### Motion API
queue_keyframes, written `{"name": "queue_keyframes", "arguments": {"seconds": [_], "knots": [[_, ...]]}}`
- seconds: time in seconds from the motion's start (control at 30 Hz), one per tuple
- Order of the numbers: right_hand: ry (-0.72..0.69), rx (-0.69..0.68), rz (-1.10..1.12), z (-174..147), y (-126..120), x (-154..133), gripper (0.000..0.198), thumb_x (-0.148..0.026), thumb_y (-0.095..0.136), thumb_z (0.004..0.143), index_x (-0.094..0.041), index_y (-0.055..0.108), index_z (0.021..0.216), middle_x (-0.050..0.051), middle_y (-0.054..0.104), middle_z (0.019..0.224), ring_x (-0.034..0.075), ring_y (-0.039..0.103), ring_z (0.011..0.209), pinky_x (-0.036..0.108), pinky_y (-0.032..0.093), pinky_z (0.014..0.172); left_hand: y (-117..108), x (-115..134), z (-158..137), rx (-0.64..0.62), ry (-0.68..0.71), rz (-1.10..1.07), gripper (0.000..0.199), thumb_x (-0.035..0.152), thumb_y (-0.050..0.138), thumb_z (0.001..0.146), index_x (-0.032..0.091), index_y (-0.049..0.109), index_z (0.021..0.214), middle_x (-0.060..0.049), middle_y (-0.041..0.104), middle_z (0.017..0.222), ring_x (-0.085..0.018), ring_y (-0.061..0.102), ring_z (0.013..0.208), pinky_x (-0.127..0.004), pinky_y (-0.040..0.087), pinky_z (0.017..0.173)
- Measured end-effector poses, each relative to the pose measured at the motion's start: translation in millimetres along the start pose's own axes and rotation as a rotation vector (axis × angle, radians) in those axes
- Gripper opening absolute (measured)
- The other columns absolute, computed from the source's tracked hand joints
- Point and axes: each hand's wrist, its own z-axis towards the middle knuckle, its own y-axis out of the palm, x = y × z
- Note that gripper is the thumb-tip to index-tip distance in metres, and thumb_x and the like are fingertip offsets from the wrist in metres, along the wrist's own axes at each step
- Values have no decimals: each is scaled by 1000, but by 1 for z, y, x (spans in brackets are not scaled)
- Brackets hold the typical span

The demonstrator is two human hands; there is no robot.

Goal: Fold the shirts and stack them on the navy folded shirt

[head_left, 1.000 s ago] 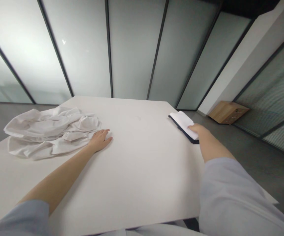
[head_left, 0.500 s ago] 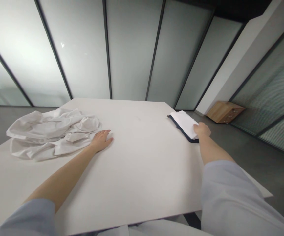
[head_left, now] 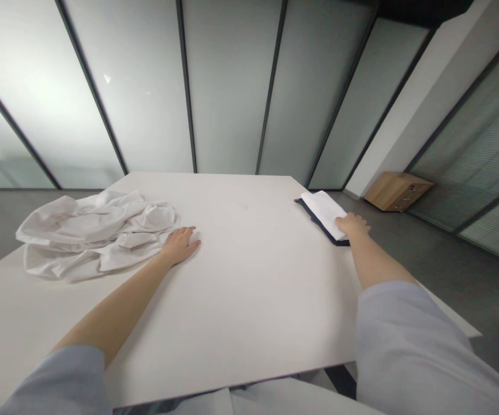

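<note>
The left hand [head_left: 180, 246] lies, fingers spread, at the right edge of a crumpled white cloth [head_left: 97, 227] on the white counter [head_left: 249, 300]. The right hand [head_left: 355, 225] touches a white sheet [head_left: 322, 208] atop a dark item [head_left: 323, 228]. Beyond stands 1 wooden cabinet [head_left: 390, 191].

One white cloth heap [head_left: 96, 227], one white-and-navy stack [head_left: 321, 210], one table [head_left: 249, 305], one wooden cabinet [head_left: 390, 191].

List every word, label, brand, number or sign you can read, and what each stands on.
No readable text: none on the crumpled white cloth, the table or the white item at the right hand.
Dark marks on the wooden cabinet are too small to make out.
</note>
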Motion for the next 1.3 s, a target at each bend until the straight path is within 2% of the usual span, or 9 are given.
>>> {"name": "queue_keyframes", "arguments": {"seconds": [0.1, 0.2, 0.27, 0.37, 0.47, 0.57, 0.73, 0.93, 1.3], "knots": [[-66, 137, -10, -12, -6, -9, 52, -37, 47, 85, -6, 52, 127, 25, 53, 125, 36, 48, 118, 49, 38, 95, -2, 1, -1, -4, 6, 4, 56, 45, 41, 88, 14, 45, 134, -14, 55, 132, -29, 51, 121, -42, 38, 103], [-289, 270, 10, -32, -12, -30, 49, -34, 46, 86, -7, 51, 127, 23, 53, 125, 35, 47, 116, 47, 35, 94, -3, 3, 0, -11, 8, 11, 52, 44, 42, 88, 16, 49, 131, -13, 55, 131, -29, 51, 120, -42, 39, 102], [-422, 285, 37, -50, -12, -49, 46, -32, 45, 87, -8, 54, 125, 22, 55, 124, 34, 48, 113, 46, 35, 93, -3, 4, 1, -19, 24, 12, 49, 44, 41, 88, 17, 53, 127, -12, 56, 130, -28, 52, 119, -41, 40, 101], [-601, 171, 54, -84, -7, -84, 41, -32, 43, 89, -13, 58, 122, 18, 57, 124, 31, 51, 111, 42, 37, 92, -2, 5, 2, -34, 56, 10, 46, 42, 40, 89, 19, 54, 126, -11, 54, 133, -26, 50, 122, -39, 39, 103], [-784, -63, 2, -122, 2, -120, 38, -34, 46, 90, -18, 61, 121, 13, 59, 127, 28, 53, 112, 38, 38, 93, -1, 5, 4, -52, 67, 11, 46, 41, 40, 90, 18, 53, 128, -11, 51, 137, -26, 48, 125, -38, 37, 105], [-893, -257, -53, -154, 12, -150, 40, -41, 47, 90, -20, 61, 121, 14, 57, 131, 29, 54, 114, 39, 40, 94, 0, 5, 5, -59, 68, 11, 47, 42, 39, 91, 18, 52, 129, -11, 51, 138, -25, 48, 126, -38, 37, 105], [-909, -205, 68, -178, 30, -171, 40, -38, 39, 95, -21, 58, 126, 12, 53, 136, 28, 49, 123, 40, 38, 99, -1, 6, 4, -63, 69, -6, 46, 41, 40, 91, 17, 52, 129, -13, 51, 138, -26, 48, 126, -38, 37, 106], [-946, -225, 168, -169, 44, -160, 41, -39, 42, 94, -22, 56, 129, 10, 50, 140, 25, 46, 129, 38, 37, 104, -3, 7, 3, -76, 54, -12, 46, 40, 41, 91, 17, 51, 129, -13, 50, 140, -24, 47, 129, -37, 35, 107], [-960, -225, 194, -167, 44, -160, 41, -40, 45, 93, -23, 58, 128, 9, 52, 139, 25, 47, 127, 39, 37, 105, -8, 9, 0, -63, 63, -31, 42, 37, 44, 89, 16, 55, 124, -11, 56, 134, -23, 52, 123, -32, 38, 104]]}}
